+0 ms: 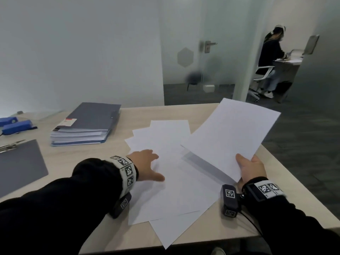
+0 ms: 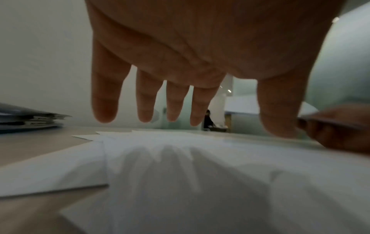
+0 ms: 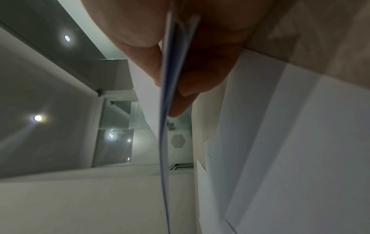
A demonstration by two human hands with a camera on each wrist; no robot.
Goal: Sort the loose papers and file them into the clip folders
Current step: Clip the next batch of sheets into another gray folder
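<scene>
Several loose papers (image 1: 171,183) lie fanned on the table (image 1: 73,155) under the flat, spread left hand (image 1: 147,166), while the right hand (image 1: 252,170) pinches a few lifted sheets (image 1: 231,133) by their near edge, light, floppy and probably slippery.

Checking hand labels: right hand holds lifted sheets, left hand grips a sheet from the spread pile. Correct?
Half right. The right hand does pinch the lifted sheets. The left hand grips nothing: the left wrist view shows straight fingers hovering just above the spread pile.
</scene>
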